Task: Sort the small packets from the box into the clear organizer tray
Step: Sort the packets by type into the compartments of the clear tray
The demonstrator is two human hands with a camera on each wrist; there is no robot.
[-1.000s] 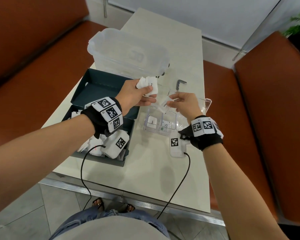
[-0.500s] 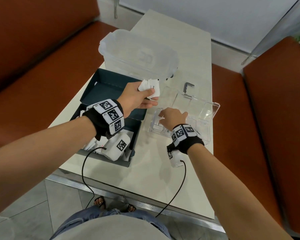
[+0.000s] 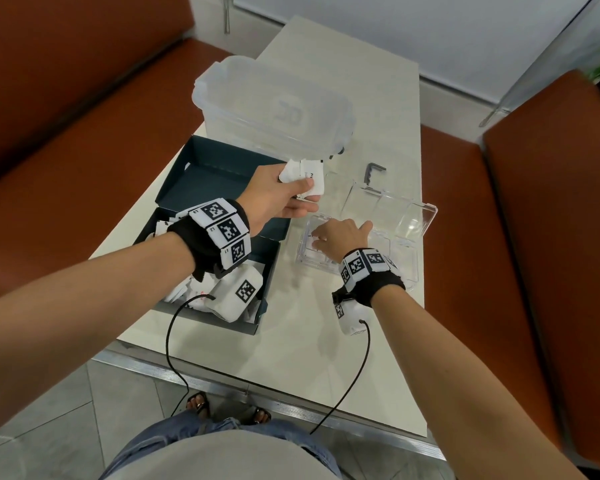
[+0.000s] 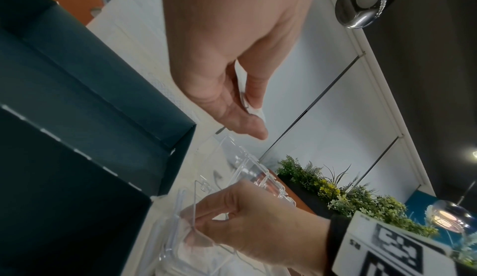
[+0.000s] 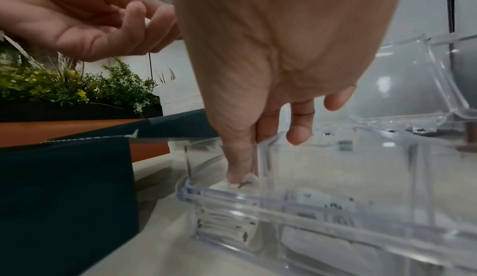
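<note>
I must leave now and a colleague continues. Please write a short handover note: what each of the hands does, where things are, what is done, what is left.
Left hand: holds a bunch of white packets above the table, between dark box and organizer tray.
Right hand: fingers pressing a packet down into the tray's near-left compartment.
Done: some packets already lie in the tray's near compartments.
Left: the held bunch, plus more packets in the box.

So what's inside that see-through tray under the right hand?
White packets lie stacked in the near-left compartment of the clear tray, and the right hand presses its fingers onto the top one. The hand covers part of the tray, so a count is not possible.
</note>
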